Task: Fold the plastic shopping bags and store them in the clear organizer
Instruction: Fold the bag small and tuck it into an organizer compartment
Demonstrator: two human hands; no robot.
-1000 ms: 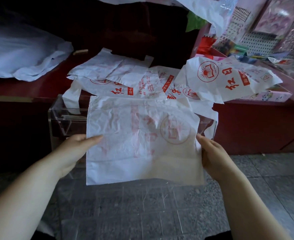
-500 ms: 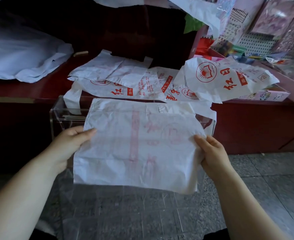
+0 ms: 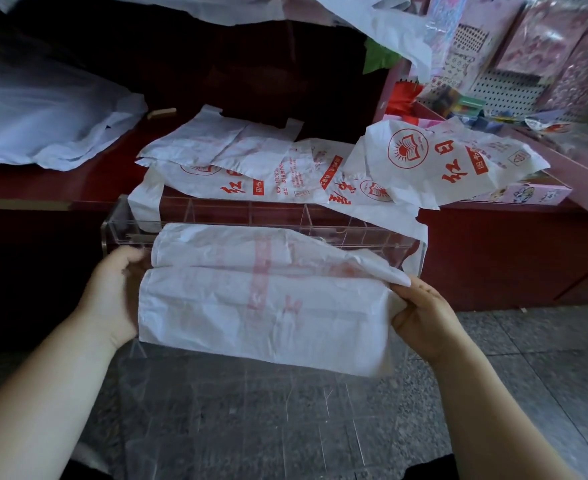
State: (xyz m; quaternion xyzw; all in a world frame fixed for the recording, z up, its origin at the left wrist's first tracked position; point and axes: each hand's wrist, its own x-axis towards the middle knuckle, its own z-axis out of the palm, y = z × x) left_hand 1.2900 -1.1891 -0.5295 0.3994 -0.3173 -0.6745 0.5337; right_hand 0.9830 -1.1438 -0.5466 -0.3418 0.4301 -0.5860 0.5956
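Since the earlier frames the bag has gone from a flat sheet to a half-folded one. Its far half is now doubling over towards the near half, with a seam running across the middle.

Head view: the task is looking early. This one bag is only partly folded and is not yet stored. It is hanging above the organizer, which is sitting at the centre of the frame. Its dividers are showing at 12 o'clock of the bag, and I am seeing no bag in the compartments that show. At least three loose bags are lying unfolded on the counter, from 12 to 2 o'clock of the organizer, and one is drooping over its far rim. So further folds, the storing and those other bags are all remaining.

The left hand, at 9 o'clock of the bag, is gripping its left edge with curled fingers. The right hand, at 3 o'clock, is pinching the right edge, with a corner of the folded flap lying over its fingers.
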